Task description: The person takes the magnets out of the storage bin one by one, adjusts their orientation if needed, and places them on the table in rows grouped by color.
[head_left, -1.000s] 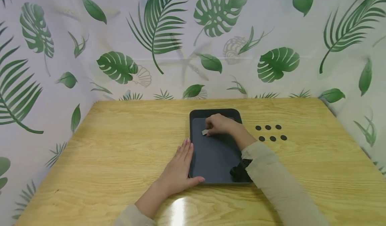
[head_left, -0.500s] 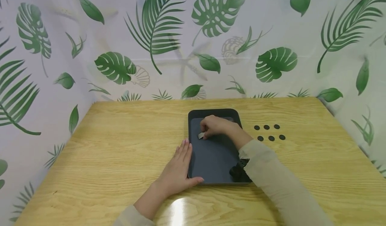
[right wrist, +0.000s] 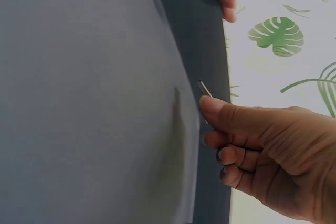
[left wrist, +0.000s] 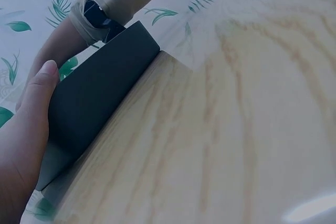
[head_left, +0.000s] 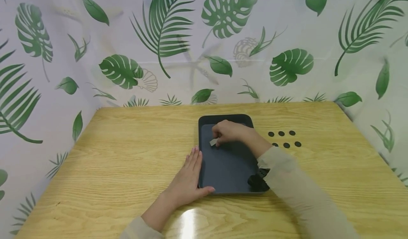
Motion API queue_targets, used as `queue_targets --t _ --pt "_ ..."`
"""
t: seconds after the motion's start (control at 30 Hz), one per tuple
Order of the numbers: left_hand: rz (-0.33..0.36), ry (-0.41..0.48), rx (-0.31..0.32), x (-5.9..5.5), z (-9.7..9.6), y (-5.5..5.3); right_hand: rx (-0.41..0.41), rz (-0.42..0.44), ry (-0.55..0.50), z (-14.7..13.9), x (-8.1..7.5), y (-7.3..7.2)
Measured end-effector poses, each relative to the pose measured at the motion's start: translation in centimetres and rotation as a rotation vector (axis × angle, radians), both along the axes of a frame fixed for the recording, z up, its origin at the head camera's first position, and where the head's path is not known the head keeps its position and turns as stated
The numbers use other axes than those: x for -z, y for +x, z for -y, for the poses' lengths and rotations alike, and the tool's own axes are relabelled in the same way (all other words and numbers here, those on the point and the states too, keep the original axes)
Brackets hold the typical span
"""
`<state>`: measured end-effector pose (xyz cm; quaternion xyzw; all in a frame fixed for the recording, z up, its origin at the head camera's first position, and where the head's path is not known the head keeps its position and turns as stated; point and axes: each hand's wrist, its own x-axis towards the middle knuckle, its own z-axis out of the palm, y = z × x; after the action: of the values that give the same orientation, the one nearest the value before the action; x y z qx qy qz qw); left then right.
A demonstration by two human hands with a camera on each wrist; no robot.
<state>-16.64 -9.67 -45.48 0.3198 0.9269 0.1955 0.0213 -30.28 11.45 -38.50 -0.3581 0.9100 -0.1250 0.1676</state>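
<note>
A dark rectangular tray (head_left: 227, 168) lies on the wooden table. My left hand (head_left: 186, 182) rests along its left side, fingers straight against the wall and thumb over the near rim. The left wrist view has the left thumb (left wrist: 39, 93) against the dark outer wall of the tray (left wrist: 100, 87). Above the tray's far part, my right hand (head_left: 231, 132) pinches a small, thin, light grey flat piece (head_left: 214, 142) between thumb and fingers. Seen edge-on in the right wrist view, the piece (right wrist: 206, 88) looks like a bright sliver. Whether it touches the tray floor, I cannot tell.
Several small black discs (head_left: 281, 133) lie in two rows right of the tray; the right forearm partly covers one. A black wrist device (head_left: 259, 180) hangs over the tray's near right corner. Leaf-printed cloth (head_left: 178, 86) rises behind the wooden table (head_left: 143, 143).
Over the tray, my right hand has shifted slightly left and nearer with the grey piece, then barely moved. The right forearm has swung a little to the right. My left hand stays put.
</note>
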Motion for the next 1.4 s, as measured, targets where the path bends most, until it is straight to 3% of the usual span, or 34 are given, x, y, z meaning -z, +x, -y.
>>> queue_targets --t 0.4,1.03,1.4 --pt "-0.062 -0.002 0.012 0.2 0.1 0.0 -0.031 0.030 -0.027 -1.2 -2.4 1.8" --pt "-0.047 -0.036 0.009 0.0 0.1 0.0 -0.088 -0.048 -0.232 -4.1 -3.3 5.3" --pt "-0.075 -0.020 0.020 0.0 0.2 0.0 -0.058 -0.074 -0.247 -6.5 -2.9 6.7"
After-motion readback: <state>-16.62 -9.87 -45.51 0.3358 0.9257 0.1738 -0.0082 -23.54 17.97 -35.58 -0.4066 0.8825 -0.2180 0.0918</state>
